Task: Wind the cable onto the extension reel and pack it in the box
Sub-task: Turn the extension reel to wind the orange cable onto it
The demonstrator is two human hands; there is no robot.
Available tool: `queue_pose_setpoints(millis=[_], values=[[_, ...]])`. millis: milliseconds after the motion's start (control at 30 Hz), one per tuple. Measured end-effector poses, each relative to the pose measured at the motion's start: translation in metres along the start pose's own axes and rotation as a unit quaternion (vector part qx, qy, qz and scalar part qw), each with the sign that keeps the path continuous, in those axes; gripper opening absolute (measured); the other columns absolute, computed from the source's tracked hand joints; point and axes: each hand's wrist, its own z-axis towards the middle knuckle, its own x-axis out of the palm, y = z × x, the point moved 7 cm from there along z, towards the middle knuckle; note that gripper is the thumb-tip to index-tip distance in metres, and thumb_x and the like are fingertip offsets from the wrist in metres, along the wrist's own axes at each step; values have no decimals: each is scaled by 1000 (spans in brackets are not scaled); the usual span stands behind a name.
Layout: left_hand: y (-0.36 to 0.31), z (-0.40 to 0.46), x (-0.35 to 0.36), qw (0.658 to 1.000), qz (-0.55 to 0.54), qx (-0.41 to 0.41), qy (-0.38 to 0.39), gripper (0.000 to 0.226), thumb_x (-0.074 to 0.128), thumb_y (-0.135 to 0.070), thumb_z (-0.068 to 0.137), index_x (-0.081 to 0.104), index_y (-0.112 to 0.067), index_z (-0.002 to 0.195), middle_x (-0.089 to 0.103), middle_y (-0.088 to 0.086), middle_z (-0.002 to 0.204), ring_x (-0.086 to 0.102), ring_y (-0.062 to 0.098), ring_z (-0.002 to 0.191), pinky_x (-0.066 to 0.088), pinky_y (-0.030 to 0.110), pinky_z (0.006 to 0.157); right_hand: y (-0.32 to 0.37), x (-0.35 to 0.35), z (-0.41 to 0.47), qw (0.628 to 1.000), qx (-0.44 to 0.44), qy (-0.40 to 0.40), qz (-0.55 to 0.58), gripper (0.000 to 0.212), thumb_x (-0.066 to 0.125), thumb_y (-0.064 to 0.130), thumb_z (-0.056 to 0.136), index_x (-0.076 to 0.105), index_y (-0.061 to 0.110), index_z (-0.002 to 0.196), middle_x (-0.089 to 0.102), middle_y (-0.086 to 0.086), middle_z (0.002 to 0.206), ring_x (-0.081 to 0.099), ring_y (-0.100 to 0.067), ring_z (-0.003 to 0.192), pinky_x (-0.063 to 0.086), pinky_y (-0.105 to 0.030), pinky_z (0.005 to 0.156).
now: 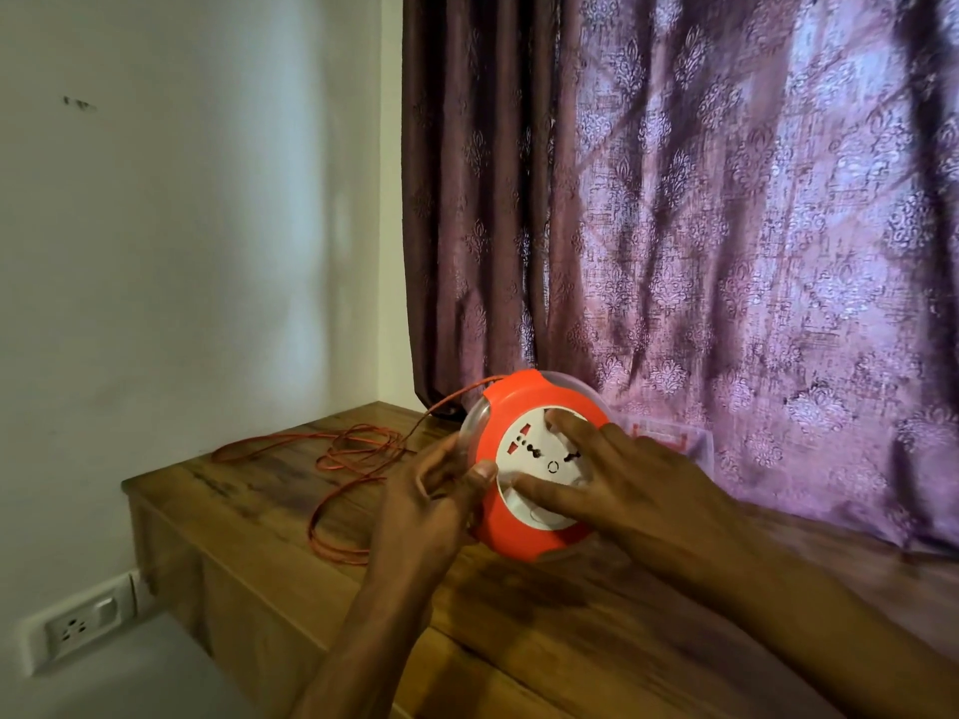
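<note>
Orange reel (519, 531): I clamp its rim with left hand (441, 490); right hand (612, 474) fingers spread, should turn the socket face (539, 459) steadily, feeding cable (342, 459) untangled.

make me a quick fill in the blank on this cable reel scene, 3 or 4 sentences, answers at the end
1. The reel has an orange body and a ____ socket face.
2. The loose orange cable lies in loops on the wooden ____, to the reel's left.
3. The right hand rests its fingers on the reel's face while the ____ hand grips its left edge.
4. Behind the reel hangs a patterned purple ____.

Missing words: white; table; left; curtain
</note>
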Motion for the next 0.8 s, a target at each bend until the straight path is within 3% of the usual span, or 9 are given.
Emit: queue_pose_setpoints(millis=[167,267,333,400,467,567,667,733,800], values=[[-1,2,0,1000,2,10,2,32,70,-23,87,67,-39,114,77,-19,100,73,4,92,62,27,63,-1,3,0,998,0,-44,-35,43,30,34,94,51,40,131,59,-22,123,64,-33,82,50,-37,60],[1,0,3,1000,-5,9,0,29,71,-19,86,71,-41,104,78,-15,99,74,7,93,63,32,64,-5,8,-2,989,140,-36,33,48,45,49,88,42,45,135,64,-5,108,64,-27,69,50,-36,57],[-1,-1,7,1000,11,21,-4,30,72,-20,86,69,-48,98,77,-17,99,73,5,94,64,35,72,-11,8,-6,948,272,-57,156,51,52,58,84,42,45,133,68,6,93,66,-20,74,50,-33,60],[-1,-1,8,999,29,25,-11,30,73,-25,85,66,-48,104,76,-16,106,72,8,99,64,40,78,-14,11,-10,921,324,-65,209,52,45,62,84,38,44,132,70,10,84,67,-13,80,48,-31,65],[1,0,5,1000,14,18,-18,29,73,-27,84,67,-44,108,75,-15,107,71,10,102,64,41,78,-10,5,-9,939,288,-75,175,51,48,56,87,39,41,135,71,8,87,68,-17,77,50,-33,61],[0,1,0,1000,1,6,-15,39,71,-29,85,66,-31,124,75,-7,115,71,16,106,63,43,78,2,-7,-7,981,156,-67,99,48,45,39,86,48,32,134,67,-3,105,67,-26,75,49,-35,45],[-3,1,-5,1000,6,16,-3,37,70,-29,87,67,-35,123,76,-13,108,74,10,94,61,23,59,9,-6,-6,996,49,-70,-5,50,36,30,82,55,36,128,58,-16,128,63,-31,94,52,-37,56],[-5,0,-5,999,20,24,14,39,70,-33,85,66,-37,123,76,-16,108,73,4,95,59,19,60,8,1,-4,997,11,-49,-61,51,38,24,83,51,39,130,54,-20,132,61,-32,99,51,-37,62],[-6,-1,-3,999,37,27,25,49,70,-42,77,64,-36,126,75,-16,110,72,4,98,62,24,67,6,3,-2,996,-5,-36,-80,52,39,24,85,47,42,133,56,-20,128,60,-33,99,51,-38,64]])
